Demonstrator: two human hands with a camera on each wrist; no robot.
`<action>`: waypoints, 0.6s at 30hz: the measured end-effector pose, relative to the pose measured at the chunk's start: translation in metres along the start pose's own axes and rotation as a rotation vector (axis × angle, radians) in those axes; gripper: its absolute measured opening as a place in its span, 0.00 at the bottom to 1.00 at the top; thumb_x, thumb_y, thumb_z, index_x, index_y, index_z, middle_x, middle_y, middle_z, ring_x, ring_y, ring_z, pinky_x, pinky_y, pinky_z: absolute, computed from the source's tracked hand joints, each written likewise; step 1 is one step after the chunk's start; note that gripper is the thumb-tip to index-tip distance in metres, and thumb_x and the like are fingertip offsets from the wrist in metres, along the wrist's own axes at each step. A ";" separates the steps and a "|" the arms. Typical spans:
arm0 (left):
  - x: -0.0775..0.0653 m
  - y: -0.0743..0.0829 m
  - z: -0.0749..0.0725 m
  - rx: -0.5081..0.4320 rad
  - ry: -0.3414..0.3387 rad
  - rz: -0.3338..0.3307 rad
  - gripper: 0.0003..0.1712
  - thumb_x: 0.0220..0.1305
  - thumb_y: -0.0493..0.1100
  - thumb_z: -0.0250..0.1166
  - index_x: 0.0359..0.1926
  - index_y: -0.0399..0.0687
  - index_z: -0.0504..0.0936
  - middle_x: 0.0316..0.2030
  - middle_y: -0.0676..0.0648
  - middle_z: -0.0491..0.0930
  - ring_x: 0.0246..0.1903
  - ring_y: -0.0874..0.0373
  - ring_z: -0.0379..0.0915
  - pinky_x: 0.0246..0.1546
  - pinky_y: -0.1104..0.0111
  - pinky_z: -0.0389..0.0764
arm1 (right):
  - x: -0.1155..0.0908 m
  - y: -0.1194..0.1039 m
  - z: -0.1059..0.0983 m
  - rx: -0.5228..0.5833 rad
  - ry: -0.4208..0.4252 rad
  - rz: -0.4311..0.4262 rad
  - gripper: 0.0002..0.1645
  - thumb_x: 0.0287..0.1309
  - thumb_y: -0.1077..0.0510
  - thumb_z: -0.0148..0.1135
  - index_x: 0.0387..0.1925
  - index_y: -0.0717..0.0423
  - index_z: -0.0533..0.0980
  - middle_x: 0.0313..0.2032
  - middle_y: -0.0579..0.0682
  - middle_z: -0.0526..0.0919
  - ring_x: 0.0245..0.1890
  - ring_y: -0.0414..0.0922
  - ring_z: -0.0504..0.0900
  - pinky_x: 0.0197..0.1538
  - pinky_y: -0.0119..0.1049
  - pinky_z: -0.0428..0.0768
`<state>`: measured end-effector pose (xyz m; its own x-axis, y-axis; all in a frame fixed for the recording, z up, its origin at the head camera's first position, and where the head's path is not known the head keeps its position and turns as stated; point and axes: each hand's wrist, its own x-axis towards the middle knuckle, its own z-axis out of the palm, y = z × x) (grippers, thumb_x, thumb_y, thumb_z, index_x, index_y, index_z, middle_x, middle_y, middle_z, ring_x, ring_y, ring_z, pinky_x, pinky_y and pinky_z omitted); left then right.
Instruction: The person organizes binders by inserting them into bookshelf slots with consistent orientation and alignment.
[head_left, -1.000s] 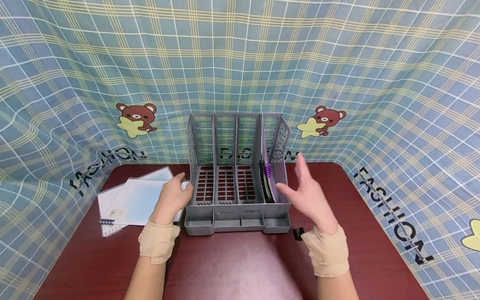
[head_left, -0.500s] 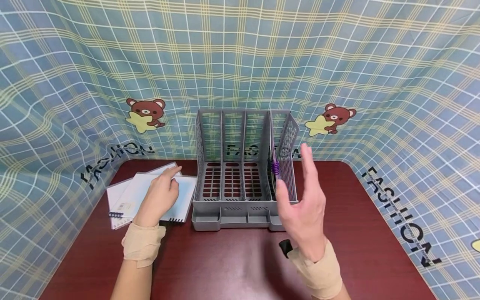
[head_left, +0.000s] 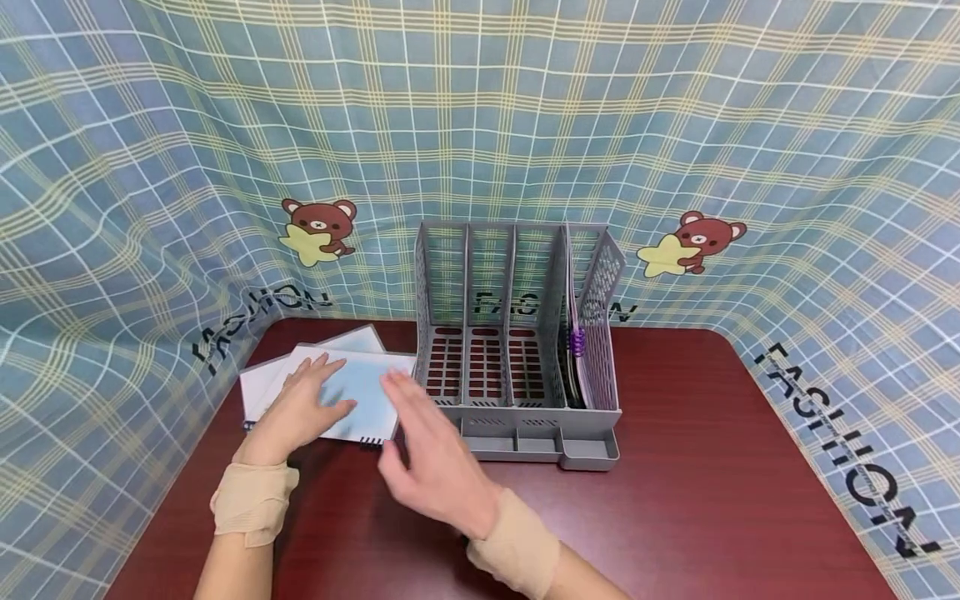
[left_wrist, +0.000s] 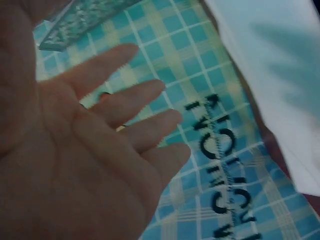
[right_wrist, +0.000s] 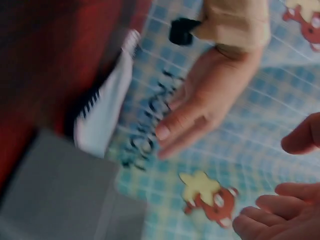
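Spiral notebooks lie stacked at the left of the table. The top one, a pale blue notebook (head_left: 367, 402) with a black coil, partly covers a white notebook (head_left: 258, 385). Over the stack's left part is my left hand (head_left: 294, 414), fingers spread and holding nothing; in the left wrist view its palm (left_wrist: 95, 145) shows beside the pale cover. My right hand (head_left: 442, 467), fingers straight and nothing in it, overlaps the blue notebook's right edge and the front left corner of a grey file rack (head_left: 495, 419). The right wrist view shows both hands apart from the notebooks.
In the rack's rightmost slot stand several notebooks, one with a purple coil (head_left: 576, 342). Small trays (head_left: 588, 450) line the rack's front. A plaid curtain (head_left: 495, 150) closes off the back and sides of the dark red table (head_left: 690, 467).
My right hand has swung left from the rack's right side to the notebooks. My left hand has come away from the rack's left edge, back over the notebooks. The head view has shifted rightward.
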<state>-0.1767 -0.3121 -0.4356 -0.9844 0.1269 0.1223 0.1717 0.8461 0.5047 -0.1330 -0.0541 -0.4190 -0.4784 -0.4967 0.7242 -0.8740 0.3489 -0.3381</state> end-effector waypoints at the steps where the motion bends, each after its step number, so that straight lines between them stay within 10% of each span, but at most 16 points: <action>1: -0.001 -0.004 0.001 0.005 -0.017 0.007 0.46 0.59 0.54 0.69 0.72 0.36 0.65 0.72 0.26 0.53 0.71 0.27 0.40 0.65 0.32 0.45 | 0.000 0.000 0.012 -0.008 -0.042 0.027 0.45 0.56 0.60 0.57 0.74 0.65 0.56 0.73 0.59 0.60 0.74 0.50 0.56 0.72 0.46 0.59; 7: -0.011 -0.038 0.003 0.008 -0.102 -0.039 0.60 0.44 0.62 0.77 0.74 0.43 0.63 0.73 0.25 0.46 0.72 0.27 0.32 0.61 0.27 0.38 | 0.003 0.008 0.079 -0.114 -0.225 0.098 0.43 0.59 0.56 0.57 0.73 0.65 0.57 0.70 0.62 0.64 0.73 0.52 0.58 0.73 0.41 0.56; 18: -0.018 -0.088 0.006 -0.024 -0.192 -0.117 0.57 0.40 0.39 0.78 0.73 0.40 0.63 0.72 0.21 0.44 0.70 0.22 0.32 0.59 0.24 0.39 | 0.005 0.019 0.140 -0.388 -0.445 0.267 0.49 0.57 0.45 0.64 0.74 0.62 0.59 0.70 0.63 0.65 0.71 0.59 0.61 0.69 0.50 0.64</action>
<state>-0.1740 -0.3859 -0.4870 -0.9868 0.1261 -0.1019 0.0541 0.8484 0.5266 -0.1639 -0.1609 -0.5064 -0.7375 -0.6059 0.2982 -0.6656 0.7267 -0.1698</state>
